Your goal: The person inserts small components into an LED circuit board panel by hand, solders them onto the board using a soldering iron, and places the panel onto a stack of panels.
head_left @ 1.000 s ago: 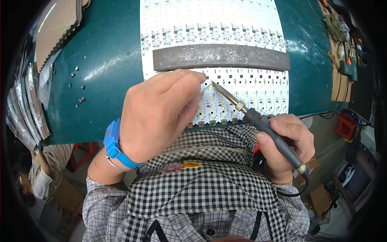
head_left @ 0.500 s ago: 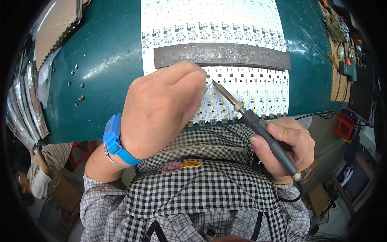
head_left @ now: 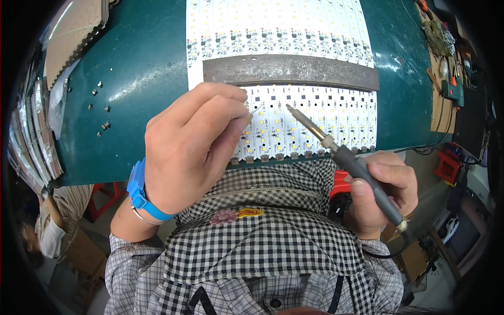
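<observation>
My right hand point(head_left: 386, 191) is wrapped round the dark handle of a soldering iron point(head_left: 349, 164). The iron's tip hovers over, or just touches, a white LED circuit board panel point(head_left: 294, 123); which of the two I cannot tell. Pinched in my left hand point(head_left: 197, 139) is a thin strand of solder wire point(head_left: 257, 109), its free end pointing toward the iron tip. That hand covers the panel's lower left part. A blue wrist strap point(head_left: 143, 189) is on my left wrist. Across the panel lies a flat grey metal bar point(head_left: 291, 71).
The panel rests on a green mat point(head_left: 142, 58). Several small components point(head_left: 106, 109) are scattered at left. Metal strips point(head_left: 31, 136) and cardboard point(head_left: 73, 39) stand at the far left. Tools point(head_left: 452, 89) and a black cable point(head_left: 425, 149) are at right. A person point(head_left: 52, 231) sits at lower left.
My left hand has drawn back to the left with the solder wire. The soldering iron has shifted right and slightly down. Wire and tip are farther apart.
</observation>
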Motion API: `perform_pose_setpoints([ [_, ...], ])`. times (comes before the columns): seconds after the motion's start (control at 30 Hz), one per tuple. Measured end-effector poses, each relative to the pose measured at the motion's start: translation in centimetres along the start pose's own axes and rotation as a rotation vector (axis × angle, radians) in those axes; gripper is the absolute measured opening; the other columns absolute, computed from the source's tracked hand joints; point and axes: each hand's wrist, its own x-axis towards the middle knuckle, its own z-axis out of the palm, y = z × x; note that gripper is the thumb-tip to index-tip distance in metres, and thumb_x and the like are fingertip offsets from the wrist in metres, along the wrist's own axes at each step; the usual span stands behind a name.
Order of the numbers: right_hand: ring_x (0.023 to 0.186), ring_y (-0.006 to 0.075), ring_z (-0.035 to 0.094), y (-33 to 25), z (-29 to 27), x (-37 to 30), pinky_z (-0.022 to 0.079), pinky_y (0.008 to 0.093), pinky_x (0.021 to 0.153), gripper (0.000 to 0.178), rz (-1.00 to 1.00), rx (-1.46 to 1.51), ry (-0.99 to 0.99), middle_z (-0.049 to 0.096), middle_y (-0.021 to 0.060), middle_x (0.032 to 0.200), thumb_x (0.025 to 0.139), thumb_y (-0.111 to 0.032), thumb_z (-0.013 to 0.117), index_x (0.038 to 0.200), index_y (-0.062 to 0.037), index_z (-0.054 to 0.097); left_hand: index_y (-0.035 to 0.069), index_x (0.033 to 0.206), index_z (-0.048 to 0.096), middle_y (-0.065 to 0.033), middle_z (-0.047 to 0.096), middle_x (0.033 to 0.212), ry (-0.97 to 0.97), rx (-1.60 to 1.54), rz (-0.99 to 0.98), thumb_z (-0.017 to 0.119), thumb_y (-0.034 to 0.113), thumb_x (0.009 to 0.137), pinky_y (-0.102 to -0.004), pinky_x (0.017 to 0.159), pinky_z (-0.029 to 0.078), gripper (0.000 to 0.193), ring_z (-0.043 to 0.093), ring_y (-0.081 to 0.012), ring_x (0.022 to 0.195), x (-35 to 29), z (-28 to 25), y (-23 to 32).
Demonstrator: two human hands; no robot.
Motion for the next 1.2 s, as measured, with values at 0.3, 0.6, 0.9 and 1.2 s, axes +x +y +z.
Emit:
perform_pose_setpoints([
  [0.3, 0.058, 0.0227, 0.069, 0.0, 1.6, 1.0, 0.053, 0.0302, 0.047, 0.038, -0.029, -0.054, -0.162, 0.068, 0.0145, 0.072, 0.071, -0.002, 0.086, 0.098, 0.0018, 0.059, 0.001, 0.091, 0.063, -0.0132, 0.072, 0.096, 0.025, 0.025, 0.084, 0.071, -0.008, 0.078, -0.0301, 0.063, 0.054, 0.018, 0.069, -0.0243, 0.079, -0.4, 1.0, -1.2],
  [0.6, 0.056, 0.0235, 0.069, -0.6, 2.1, 1.5, 0.052, 0.0306, 0.044, 0.041, -0.091, -0.139, -0.195, 0.067, 0.0145, 0.068, 0.069, -0.005, 0.088, 0.097, 0.0017, 0.059, 0.001, 0.089, 0.065, -0.0133, 0.070, 0.093, -0.066, 0.059, 0.071, 0.072, -0.006, 0.076, -0.0322, 0.068, 0.056, 0.017, 0.070, -0.0280, 0.082, 0.0, 0.5, -0.9],
  [0.9, 0.057, 0.0232, 0.069, -1.9, 2.3, 2.5, 0.053, 0.0303, 0.044, 0.039, -0.022, -0.158, -0.295, 0.067, 0.0136, 0.068, 0.071, -0.004, 0.087, 0.097, 0.0016, 0.059, 0.001, 0.090, 0.065, -0.0112, 0.067, 0.089, -0.072, 0.079, 0.066, 0.072, -0.007, 0.075, -0.0310, 0.062, 0.054, 0.018, 0.068, -0.0256, 0.076, 0.2, 0.7, -1.0],
  [1.2, 0.052, 0.0209, 0.065, -1.2, 1.9, 2.3, 0.050, 0.0305, 0.044, 0.037, -0.086, -0.170, -0.334, 0.067, 0.0121, 0.068, 0.069, -0.005, 0.087, 0.096, 0.0013, 0.062, 0.001, 0.090, 0.066, -0.0101, 0.064, 0.084, -0.004, 0.062, 0.073, 0.072, -0.008, 0.074, -0.0302, 0.061, 0.052, 0.019, 0.066, -0.0239, 0.072, 0.1, 0.9, -0.9],
])
